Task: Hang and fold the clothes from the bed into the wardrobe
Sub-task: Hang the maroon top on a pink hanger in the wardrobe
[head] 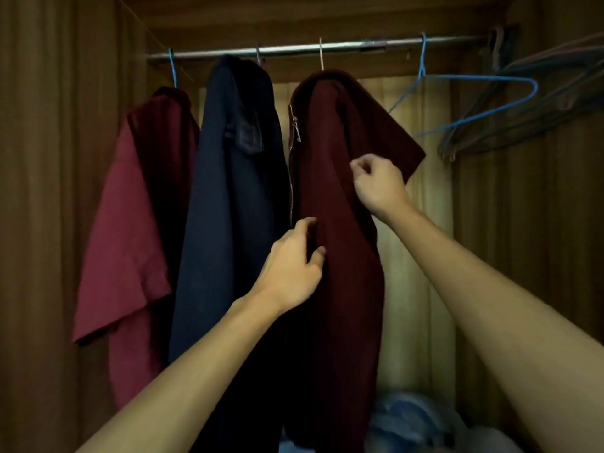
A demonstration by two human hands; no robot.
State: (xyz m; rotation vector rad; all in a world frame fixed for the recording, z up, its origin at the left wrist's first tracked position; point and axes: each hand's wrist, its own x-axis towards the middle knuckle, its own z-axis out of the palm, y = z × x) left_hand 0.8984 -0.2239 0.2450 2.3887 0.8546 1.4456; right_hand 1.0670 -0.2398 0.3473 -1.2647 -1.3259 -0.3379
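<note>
Forearms rise from near to the dark maroon zip jacket hanging on the rail in the wardrobe: left grip pinches its front by the zipper, right grip curls at the sleeve, hold unclear, so tug gently downward, keeping shoulders level on the hanger

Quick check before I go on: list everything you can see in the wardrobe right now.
metal rail: one, silver, across the top
red T-shirt: one, on a blue hanger, left
navy garment: one, hung in the middle
maroon zip jacket: one, hung right of the navy
empty hangers: several, blue and grey, rail's right end
pale blue cloth: bottom, blurred
left hand: grips jacket front
right hand: curled at jacket sleeve; grip unclear
</note>
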